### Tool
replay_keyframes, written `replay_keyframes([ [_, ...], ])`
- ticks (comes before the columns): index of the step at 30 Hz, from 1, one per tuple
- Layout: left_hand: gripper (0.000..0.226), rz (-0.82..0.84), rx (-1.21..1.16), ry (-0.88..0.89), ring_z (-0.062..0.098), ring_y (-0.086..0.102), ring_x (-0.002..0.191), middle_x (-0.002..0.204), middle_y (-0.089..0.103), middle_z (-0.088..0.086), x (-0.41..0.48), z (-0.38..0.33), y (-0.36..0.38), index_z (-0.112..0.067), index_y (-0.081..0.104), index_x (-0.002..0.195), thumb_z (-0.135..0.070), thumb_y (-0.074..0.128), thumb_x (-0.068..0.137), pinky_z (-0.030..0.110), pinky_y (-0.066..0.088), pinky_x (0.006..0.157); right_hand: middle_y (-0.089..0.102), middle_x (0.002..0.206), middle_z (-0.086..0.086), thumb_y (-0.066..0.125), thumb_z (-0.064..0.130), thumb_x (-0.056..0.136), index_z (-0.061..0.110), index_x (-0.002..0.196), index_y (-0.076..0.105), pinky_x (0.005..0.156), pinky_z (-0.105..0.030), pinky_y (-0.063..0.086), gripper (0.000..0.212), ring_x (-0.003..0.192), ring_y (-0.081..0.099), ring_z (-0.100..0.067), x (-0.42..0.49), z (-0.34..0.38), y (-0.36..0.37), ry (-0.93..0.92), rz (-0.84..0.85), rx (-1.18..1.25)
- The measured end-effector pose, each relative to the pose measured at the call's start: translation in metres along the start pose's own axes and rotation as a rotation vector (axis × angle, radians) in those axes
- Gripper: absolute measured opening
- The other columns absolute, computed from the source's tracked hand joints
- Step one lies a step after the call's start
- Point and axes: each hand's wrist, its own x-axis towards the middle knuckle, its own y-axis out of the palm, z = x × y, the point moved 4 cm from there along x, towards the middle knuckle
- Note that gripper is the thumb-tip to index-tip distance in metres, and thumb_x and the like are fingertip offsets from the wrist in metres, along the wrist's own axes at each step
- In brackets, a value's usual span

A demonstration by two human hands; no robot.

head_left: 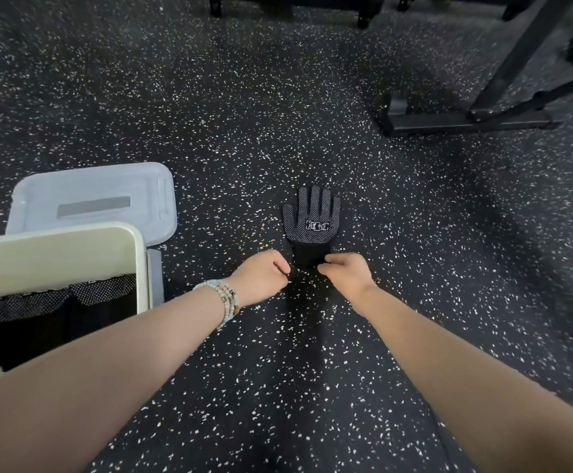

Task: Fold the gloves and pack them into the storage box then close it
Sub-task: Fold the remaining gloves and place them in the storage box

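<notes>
In the head view, a black glove [312, 221] with white grip dots lies flat on the speckled floor [278, 114], its finger ends pointing away from the person and a white printed label across its palm. Its plain dark cuff faces the person. Both bare arms reach forward to that cuff. The left hand [261, 276] sits at the cuff's left corner with its fingers [282, 268] curled closed, pinching the cuff edge. The right hand [346, 271] sits at the cuff's right corner, its fingers [326, 268] likewise curled and pinched on the fabric. A beaded bracelet [225, 300] circles the left wrist.

To the left, well apart from the glove, stands the box [140, 268], cream-walled and open. Inside it lie folded gloves [56, 308], black with dotted bands along their upper edges. Just behind the box, touching or nearly touching it, the pale translucent lid [90, 199] lies flat on the floor. At the upper right stands a black metal frame [465, 121], with more dark frame parts along the top edge.
</notes>
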Motion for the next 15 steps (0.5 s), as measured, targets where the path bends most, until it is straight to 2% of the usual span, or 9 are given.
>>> replay_keyframes([
  [2, 0.029, -0.021, 0.007, 0.017, 0.009, 0.053, 0.061, 0.106, 0.067, 0.004, -0.001, 0.001, 0.001, -0.017, 0.054, 0.115, -0.010, 0.053, 0.087, 0.019, 0.041, 0.048, 0.064, 0.124, -0.012, 0.066, 0.008, 0.084, 0.000, 0.123, 0.061, 0.100, -0.025, 0.041, 0.040, 0.109, 0.058, -0.019, -0.009, -0.005, -0.001, 0.051, -0.003, 0.196],
  [4, 0.042, -0.042, 0.070, 0.049, 0.008, 0.055, 0.069, 0.110, 0.062, 0.002, -0.003, 0.002, 0.003, -0.019, 0.045, 0.127, -0.010, 0.054, 0.087, 0.018, 0.041, 0.051, 0.063, 0.118, -0.028, 0.068, 0.004, 0.079, -0.011, 0.115, 0.061, 0.107, -0.038, 0.041, 0.039, 0.100, 0.060, -0.025, -0.019, -0.009, -0.003, 0.087, -0.022, 0.347],
  [5, 0.051, -0.049, 0.116, 0.064, 0.010, 0.058, 0.077, 0.113, 0.059, 0.001, -0.004, 0.004, 0.004, -0.021, 0.039, 0.134, -0.010, 0.054, 0.087, 0.019, 0.042, 0.054, 0.059, 0.114, -0.036, 0.068, 0.001, 0.077, -0.018, 0.109, 0.059, 0.108, -0.046, 0.040, 0.038, 0.092, 0.042, -0.013, -0.024, -0.011, -0.003, 0.096, -0.018, 0.417],
  [6, 0.060, -0.047, 0.162, 0.079, 0.012, 0.059, 0.084, 0.115, 0.058, 0.000, -0.005, 0.005, 0.005, -0.025, 0.032, 0.140, -0.010, 0.054, 0.086, 0.020, 0.044, 0.056, 0.060, 0.107, -0.039, 0.067, -0.002, 0.076, -0.021, 0.100, 0.060, 0.106, -0.049, 0.041, 0.032, 0.119, 0.047, -0.050, -0.028, -0.012, -0.004, 0.100, -0.018, 0.483],
  [7, 0.068, -0.034, 0.202, 0.094, 0.013, 0.059, 0.088, 0.118, 0.057, 0.000, -0.007, 0.006, 0.006, -0.027, 0.026, 0.144, -0.009, 0.054, 0.086, 0.021, 0.045, 0.060, 0.064, 0.097, -0.035, 0.067, -0.006, 0.077, -0.019, 0.091, 0.064, 0.104, -0.046, 0.044, 0.020, 0.099, 0.062, -0.037, -0.033, -0.015, -0.005, 0.107, -0.009, 0.555],
  [9, 0.073, 0.001, 0.254, 0.130, 0.014, 0.057, 0.092, 0.124, 0.055, 0.002, -0.011, 0.005, 0.009, -0.031, 0.021, 0.149, -0.007, 0.054, 0.088, 0.024, 0.049, 0.072, 0.066, 0.086, -0.022, 0.064, -0.010, 0.080, -0.013, 0.084, 0.066, 0.100, -0.039, 0.048, 0.006, 0.097, 0.061, -0.034, -0.045, -0.015, -0.006, 0.117, 0.039, 0.690],
  [10, 0.070, 0.003, 0.262, 0.143, 0.016, 0.057, 0.092, 0.127, 0.054, 0.003, -0.013, 0.003, 0.010, -0.030, 0.026, 0.148, -0.006, 0.053, 0.089, 0.026, 0.049, 0.076, 0.066, 0.085, -0.021, 0.063, -0.011, 0.080, -0.014, 0.086, 0.066, 0.097, -0.037, 0.049, 0.007, 0.096, 0.061, -0.033, -0.051, -0.014, -0.006, 0.111, 0.063, 0.733],
  [12, 0.054, -0.040, 0.254, 0.164, 0.019, 0.059, 0.089, 0.125, 0.057, 0.003, -0.017, 0.001, 0.008, -0.027, 0.046, 0.139, -0.006, 0.054, 0.090, 0.027, 0.049, 0.076, 0.066, 0.088, -0.022, 0.065, -0.010, 0.079, -0.014, 0.092, 0.066, 0.094, -0.033, 0.051, 0.014, 0.092, 0.062, -0.030, -0.061, -0.013, -0.004, 0.090, 0.099, 0.732],
  [15, 0.031, -0.177, 0.250, 0.209, 0.011, 0.058, 0.085, 0.112, 0.064, -0.003, -0.024, -0.002, 0.004, -0.025, 0.068, 0.113, -0.010, 0.063, 0.086, 0.027, 0.050, 0.087, 0.071, 0.092, -0.013, 0.075, -0.004, 0.073, 0.001, 0.102, 0.069, 0.084, -0.024, 0.053, 0.030, 0.083, 0.065, -0.021, -0.070, -0.009, 0.001, -0.031, 0.098, 0.427],
])
